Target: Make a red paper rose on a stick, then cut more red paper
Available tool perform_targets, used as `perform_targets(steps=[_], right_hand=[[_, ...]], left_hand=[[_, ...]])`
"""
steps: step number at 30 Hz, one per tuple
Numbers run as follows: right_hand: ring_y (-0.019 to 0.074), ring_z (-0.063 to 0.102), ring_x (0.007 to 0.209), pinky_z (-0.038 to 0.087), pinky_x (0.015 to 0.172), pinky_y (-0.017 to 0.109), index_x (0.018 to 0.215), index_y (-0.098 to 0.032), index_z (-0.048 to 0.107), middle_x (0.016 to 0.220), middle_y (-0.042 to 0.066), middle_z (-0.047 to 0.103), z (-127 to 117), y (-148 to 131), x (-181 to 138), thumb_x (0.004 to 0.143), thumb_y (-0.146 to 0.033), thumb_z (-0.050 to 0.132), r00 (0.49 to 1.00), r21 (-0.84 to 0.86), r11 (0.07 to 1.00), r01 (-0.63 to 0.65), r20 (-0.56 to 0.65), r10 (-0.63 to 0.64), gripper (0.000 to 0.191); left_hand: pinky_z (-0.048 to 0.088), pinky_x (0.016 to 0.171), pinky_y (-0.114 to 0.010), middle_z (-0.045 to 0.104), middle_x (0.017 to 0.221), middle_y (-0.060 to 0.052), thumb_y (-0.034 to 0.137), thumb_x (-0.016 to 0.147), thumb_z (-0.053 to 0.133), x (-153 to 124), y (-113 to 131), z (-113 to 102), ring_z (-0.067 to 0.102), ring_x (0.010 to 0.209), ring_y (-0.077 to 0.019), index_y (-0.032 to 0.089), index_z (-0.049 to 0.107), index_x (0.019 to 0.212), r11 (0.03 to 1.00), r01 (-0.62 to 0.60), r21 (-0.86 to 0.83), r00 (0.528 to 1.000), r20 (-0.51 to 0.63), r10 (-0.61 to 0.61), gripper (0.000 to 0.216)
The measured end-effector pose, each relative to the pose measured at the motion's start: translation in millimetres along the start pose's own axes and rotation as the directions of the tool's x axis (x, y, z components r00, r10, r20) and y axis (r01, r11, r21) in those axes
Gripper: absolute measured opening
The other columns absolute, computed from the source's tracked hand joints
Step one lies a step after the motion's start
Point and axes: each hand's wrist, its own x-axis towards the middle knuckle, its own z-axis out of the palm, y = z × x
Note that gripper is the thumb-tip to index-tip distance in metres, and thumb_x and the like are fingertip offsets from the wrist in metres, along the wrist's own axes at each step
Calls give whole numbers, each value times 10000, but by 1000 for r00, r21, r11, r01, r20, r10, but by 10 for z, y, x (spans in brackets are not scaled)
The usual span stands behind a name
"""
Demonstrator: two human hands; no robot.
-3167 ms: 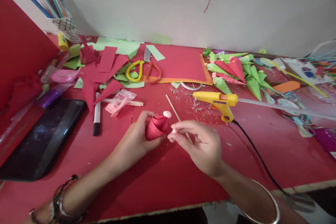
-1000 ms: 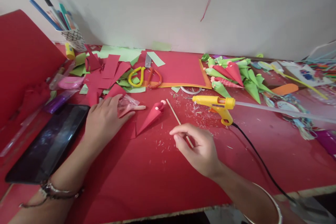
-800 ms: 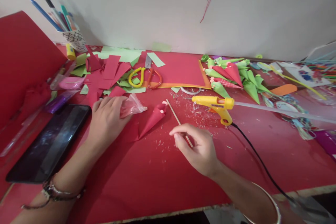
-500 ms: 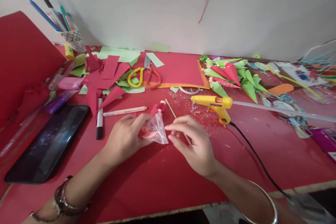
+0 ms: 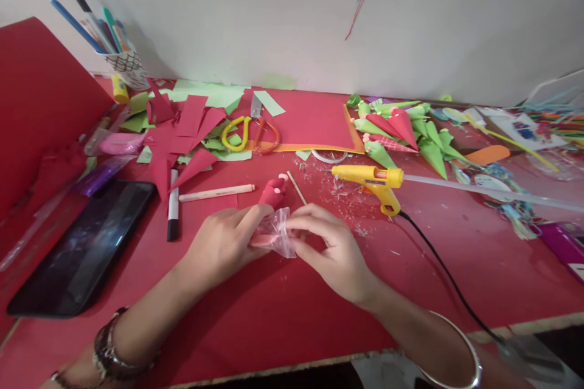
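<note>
The left hand gripped the clear bag; the right hand was at its mouth, pinch indiscernible; steady support seemed best.

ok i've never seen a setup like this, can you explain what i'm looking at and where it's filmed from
There's no machine here, just a person's two bare hands. Every picture comes from one camera worn on the head, looking forward and down.

The left hand holds a small clear plastic bag with something pink inside; the right hand has its fingertips at the bag's edge.

Just behind the bag lies a rolled red paper cone. Elsewhere on the red tabletop are a yellow glue gun with a black cord, a pile of green and red paper cones, scissors with yellow and orange-red handles, red paper scraps and a flat black phone-like device.
</note>
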Motion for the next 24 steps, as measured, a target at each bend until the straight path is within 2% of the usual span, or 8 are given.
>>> perform_targets(steps=[3, 8, 10, 14, 19, 24], right_hand=[[118, 547, 879, 467, 779, 269, 927, -232, 622, 945, 19, 562, 3, -8, 6, 807, -68, 464, 996, 27, 999, -20, 92, 18, 256], [124, 560, 876, 485, 741, 264, 1022, -241, 605, 978, 29, 582, 6, -20, 8, 822, -113, 481, 983, 64, 993, -99, 159, 88, 267], [127, 567, 862, 479, 747, 270, 986, -238, 624, 956, 25, 598, 0, -16, 8, 822, -135, 498, 984, 43, 995, -91, 160, 83, 231], [114, 573, 786, 464, 715, 247, 853, -224, 659, 845, 3, 604, -9, -5, 4, 802, -146, 542, 985, 14, 997, -71, 159, 68, 151], [109, 567, 765, 458, 699, 232, 900, -215, 642, 827, -2, 601, 11, 4, -15, 768, -189, 599, 989, 40, 998, -57, 137, 51, 141], [105, 536, 690, 442, 639, 235, 758, -195, 637, 737, -3, 554, 23, -17, -30, 782, -177, 570, 993, 0, 999, -32, 118, 32, 74]], left_hand=[[388, 440, -207, 619, 623, 2, 315, 799, 514, -13, 28, -5, 552, 474, -123, 168, 474, 942, 999, -4, -37, 999, 35, 6, 209], [401, 441, -200, 628, 663, -4, 334, 802, 514, -24, 62, -26, 560, 486, -118, 176, 456, 947, 988, 61, -141, 994, 94, -48, 223], [406, 447, -202, 628, 681, -11, 329, 811, 499, -25, 67, -35, 565, 501, -119, 175, 450, 954, 984, 67, -167, 993, 108, -50, 217], [390, 444, -207, 615, 701, -18, 333, 825, 483, -20, 63, -53, 560, 517, -124, 173, 448, 914, 986, 1, -168, 992, 127, 20, 187], [373, 435, -206, 594, 656, 1, 342, 846, 456, -5, 66, -77, 555, 508, -128, 169, 452, 873, 986, -76, -151, 987, 128, 96, 175], [366, 425, -211, 615, 689, -16, 352, 869, 407, 8, 96, -90, 559, 512, -133, 169, 473, 890, 985, -124, -117, 984, 110, 137, 195]])
